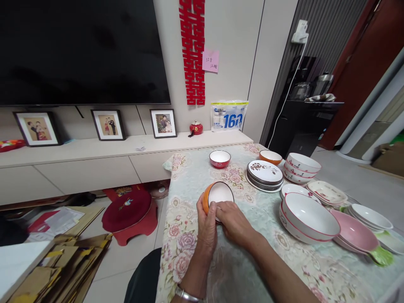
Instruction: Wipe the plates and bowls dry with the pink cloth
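Observation:
Both of my hands are on an orange bowl (221, 192) with a white inside and a dark rim, tilted above the table. My left hand (206, 216) wraps its left side, thumb near the rim. At the near rim my right hand (232, 216) grips with fingers curled over the edge; some of its fingers are hidden. Beyond them a red bowl (220, 160) stands upright. To the right are a stack of patterned plates (265, 172) and another orange bowl (270, 157).
A flowered tablecloth (186, 202) covers the table. On the right sit large white bowls (311, 216), stacked bowls (302, 166), pink dishes (355, 229) and small white dishes (372, 216). A red stool (131, 214) and flattened cardboard (66, 261) are on the floor at left.

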{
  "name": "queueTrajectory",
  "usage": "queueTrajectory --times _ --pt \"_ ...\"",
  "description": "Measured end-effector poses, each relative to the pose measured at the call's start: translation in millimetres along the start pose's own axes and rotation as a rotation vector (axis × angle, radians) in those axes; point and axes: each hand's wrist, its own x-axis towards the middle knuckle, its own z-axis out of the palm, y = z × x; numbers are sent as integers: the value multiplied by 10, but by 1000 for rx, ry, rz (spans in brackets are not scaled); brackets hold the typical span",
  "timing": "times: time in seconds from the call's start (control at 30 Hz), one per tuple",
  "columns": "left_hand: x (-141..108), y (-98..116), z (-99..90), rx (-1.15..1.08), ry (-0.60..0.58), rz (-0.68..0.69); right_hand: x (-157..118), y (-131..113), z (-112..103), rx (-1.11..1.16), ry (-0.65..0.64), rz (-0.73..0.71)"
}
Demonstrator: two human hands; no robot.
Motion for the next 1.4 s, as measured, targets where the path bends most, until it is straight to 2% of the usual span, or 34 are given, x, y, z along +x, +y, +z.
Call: queueTrajectory --times 0.1,0.17,0.27,0.33,0.4,0.47,0.57,0.67,0.8,0.87,0.93,1.0,1.07,1.17,1.23,1.4 --pt "-2 -32 4 -32 -4 -27 -22 29 10 -78 21 51" --pt "-15 -43 18 -67 -4 -48 -9 25 52 52 78 68" --pt "-38 -30 42 -118 -25 -73 34 -1 121 335 246 92" --pt "-44 -7 48 -134 -41 -70 55 -11 135 449 291 61" --pt "-36 14 42 -145 -32 -79 55 -4 110 429 212 -11" --pt "-21 22 28 -144 -21 -98 34 19 59 291 89 -56" --pt "-4 0 10 -116 -26 -83 -8 61 -6 53 -2 -31" --pt "-13 -36 10 -77 -32 -35 -21 70 4 24 21 27" --pt "-39 -37 27 -100 -60 -31 26 14 88 316 220 72" --pt "-40 -14 34 -126 -68 -36 48 -12 104 438 279 43" --pt "-32 10 35 -148 -41 -49 50 -15 86 437 208 -27" --pt "-22 22 32 -163 -15 -80 31 2 43 296 89 -65" --pt "-17 19 26 -165 -17 -99 3 26 0 93 16 -41" --pt "-25 -2 21 -131 -48 -68 -26 46 -26 -72 10 37" --pt "-37 -9 24 -114 -61 -36 -23 40 -12 3 31 54" --pt "-54 40 60 -158 -65 -46 25 -9 27 327 194 47"
